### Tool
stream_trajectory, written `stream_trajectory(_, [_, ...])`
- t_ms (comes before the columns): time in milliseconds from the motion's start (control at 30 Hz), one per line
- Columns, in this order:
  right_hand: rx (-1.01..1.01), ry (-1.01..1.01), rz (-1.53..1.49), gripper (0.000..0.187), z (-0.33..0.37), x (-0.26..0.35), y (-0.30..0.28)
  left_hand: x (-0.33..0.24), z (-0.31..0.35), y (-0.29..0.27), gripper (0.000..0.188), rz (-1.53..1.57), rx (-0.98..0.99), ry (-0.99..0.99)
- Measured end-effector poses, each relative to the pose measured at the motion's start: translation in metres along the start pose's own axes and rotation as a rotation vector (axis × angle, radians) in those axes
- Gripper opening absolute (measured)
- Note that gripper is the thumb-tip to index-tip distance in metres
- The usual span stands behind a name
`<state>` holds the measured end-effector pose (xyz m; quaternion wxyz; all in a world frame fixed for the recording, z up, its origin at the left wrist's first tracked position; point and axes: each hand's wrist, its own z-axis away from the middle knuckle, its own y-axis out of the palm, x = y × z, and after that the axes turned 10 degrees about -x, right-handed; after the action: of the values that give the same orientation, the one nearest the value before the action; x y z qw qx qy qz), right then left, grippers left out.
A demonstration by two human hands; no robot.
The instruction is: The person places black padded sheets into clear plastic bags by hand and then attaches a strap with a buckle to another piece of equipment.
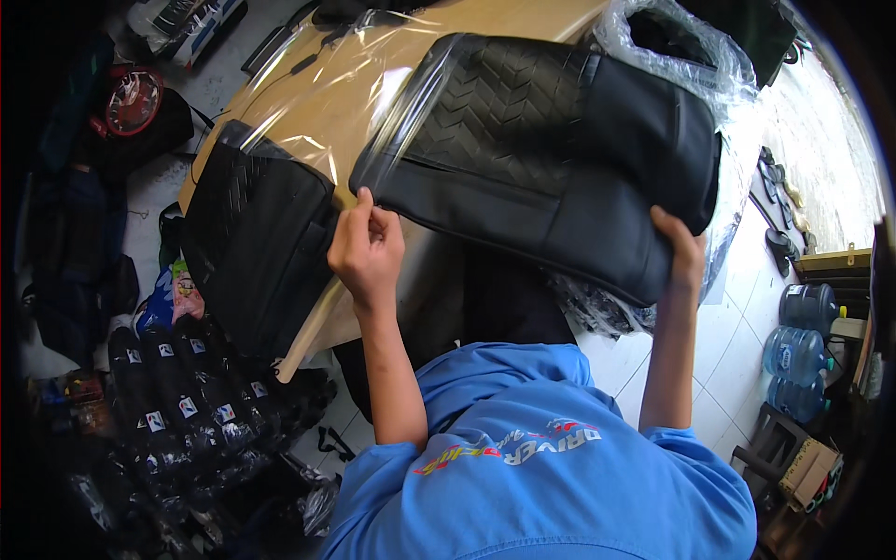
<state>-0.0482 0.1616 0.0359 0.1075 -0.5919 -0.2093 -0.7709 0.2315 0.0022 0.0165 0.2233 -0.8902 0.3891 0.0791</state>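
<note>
A black bag (495, 121) with an embossed chevron panel lies across the wooden table, its near edge over my lap. Clear plastic film (397, 112) covers its left end and spreads over the tabletop. My left hand (366, 247) is closed in a pinch by the bag's near left corner, at the film's edge; whether the corner itself is also gripped cannot be told. My right hand (681, 250) grips the bag's near right corner, thumb on top and fingers hidden beneath. Left of my left hand rests a second black bag (261, 215), partly under film.
Crumpled clear plastic (644, 37) wraps a dark item at the table's far right. Several plastic-wrapped black items (177, 401) are piled on the floor at left. Large blue water bottles (793, 355) stand at right, near sandals (779, 247). The wooden table (308, 103) has a projecting near-left edge.
</note>
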Motion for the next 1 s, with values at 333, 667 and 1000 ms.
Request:
stream_trajectory(333, [0.111,0.142,-0.147,0.041,0.011,-0.008,0.015,-0.025,0.002,-0.016,0.019,0.092,0.213,0.035])
stream_trajectory(667, [0.287,0.071,-0.339,0.053,-0.022,-0.043,0.011,0.001,-0.185,0.179,0.028,0.038,0.3,0.46])
stream_trajectory(1000, [0.325,0.183,-0.176,0.049,-0.071,-0.031,0.014,0.012,-0.164,0.242,0.028,0.197,0.704,0.489])
